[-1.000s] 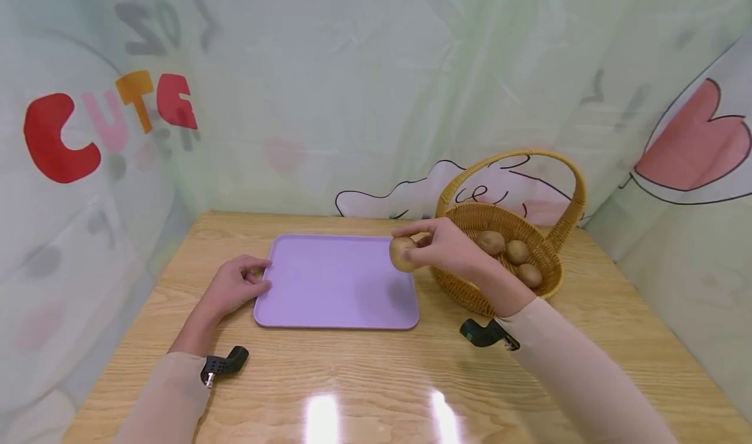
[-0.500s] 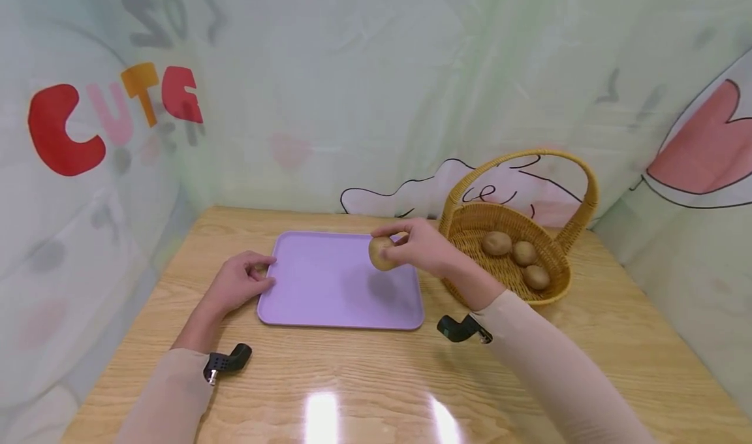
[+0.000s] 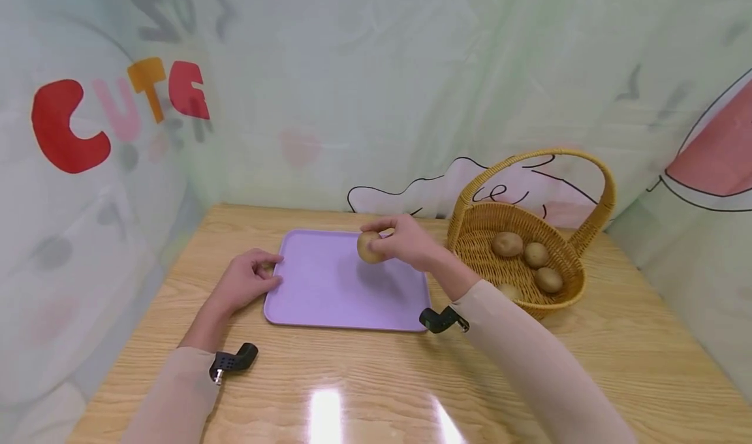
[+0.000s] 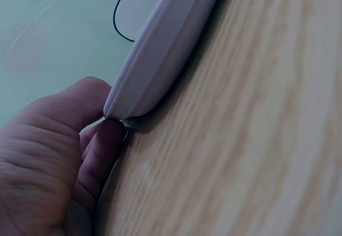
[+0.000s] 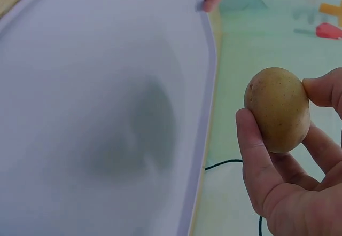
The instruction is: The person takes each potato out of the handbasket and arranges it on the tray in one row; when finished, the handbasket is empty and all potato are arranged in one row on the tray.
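Fingers and thumb of my right hand (image 3: pixel 405 240) are closed round a potato (image 3: pixel 369 247), seen from the head view over the purple tray (image 3: pixel 341 294), toward its far right part. With my left hand (image 3: pixel 247 279) I hold the tray's left edge, thumb and forefinger bent and set a little apart along it. To the right of the tray stands a wicker basket (image 3: pixel 496 214) with a tall handle (image 3: pixel 606 189); three brown potatoes (image 3: pixel 536 254) lie plainly inside, and a fourth one (image 3: pixel 509 292) is partly hidden by the near rim. All of it rests on a wooden table (image 3: pixel 282 385), before a pale printed curtain (image 3: pixel 329 91).

From the left wrist, I see my thumb tip against the tray's rim and a bent finger just under it, close to the wood.

From the right wrist, the potato shows clear of the tray, pinched by digits at both sides, with others curled behind. Soft shadow (image 5: pixel 152 129) falls on the tray, and fingertips of my left hand show at its far edge.
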